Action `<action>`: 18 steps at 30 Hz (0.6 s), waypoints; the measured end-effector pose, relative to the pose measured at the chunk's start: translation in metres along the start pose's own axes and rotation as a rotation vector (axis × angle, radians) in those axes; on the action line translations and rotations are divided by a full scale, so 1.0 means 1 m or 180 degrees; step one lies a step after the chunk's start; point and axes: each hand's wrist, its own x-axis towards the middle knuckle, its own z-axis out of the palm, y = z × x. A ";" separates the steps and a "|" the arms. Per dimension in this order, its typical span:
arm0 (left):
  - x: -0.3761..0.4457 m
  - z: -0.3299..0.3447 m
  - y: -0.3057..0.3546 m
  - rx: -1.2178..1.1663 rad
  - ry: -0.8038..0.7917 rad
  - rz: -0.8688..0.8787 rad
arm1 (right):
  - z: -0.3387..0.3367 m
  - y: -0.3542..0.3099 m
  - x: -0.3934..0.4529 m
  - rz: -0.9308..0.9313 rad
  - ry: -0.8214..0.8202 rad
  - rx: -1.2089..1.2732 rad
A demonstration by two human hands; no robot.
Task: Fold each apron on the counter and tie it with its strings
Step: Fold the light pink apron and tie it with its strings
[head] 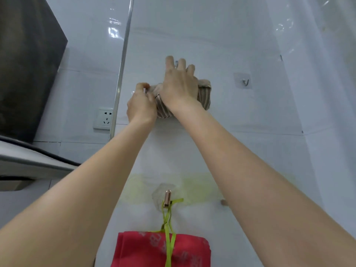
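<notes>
reaching up to the white tiled wall [221, 122], we held a folded beige striped cloth apron bundle [204, 93] against it, high up. our right hand [178, 83] lay over the bundle, fingers spread fairly wide and pressing it. our left hand [141, 106] sat at the bundle's left end, fingers curled in a narrow pinch, on what we could not tell. below, a folded red cloth apron [161, 249] hung by its lime-green strings [168, 228] from a copper-coloured metal hook [166, 198]. a small silver wall hook [245, 82] sat to the right, a white wall socket [104, 118] to the left.
</notes>
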 end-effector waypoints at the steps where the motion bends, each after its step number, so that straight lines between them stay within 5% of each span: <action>1: -0.002 -0.002 0.003 0.0123 -0.0026 -0.0038 | 0.003 0.006 -0.014 0.0028 0.0050 -0.0077; 4: -0.024 -0.010 0.017 0.0593 -0.0020 0.0020 | 0.005 0.024 -0.041 0.0091 -0.0075 -0.0076; 9: -0.109 -0.049 0.013 0.1003 -0.0014 0.1257 | -0.040 0.010 -0.104 0.0017 0.0403 0.1065; 13: -0.207 -0.102 -0.031 0.0628 -0.0217 0.1629 | -0.063 -0.026 -0.224 0.0095 -0.0122 0.2044; 18: -0.329 -0.210 -0.126 0.1155 -0.1221 0.0847 | -0.045 -0.102 -0.376 0.0295 -0.1802 0.2288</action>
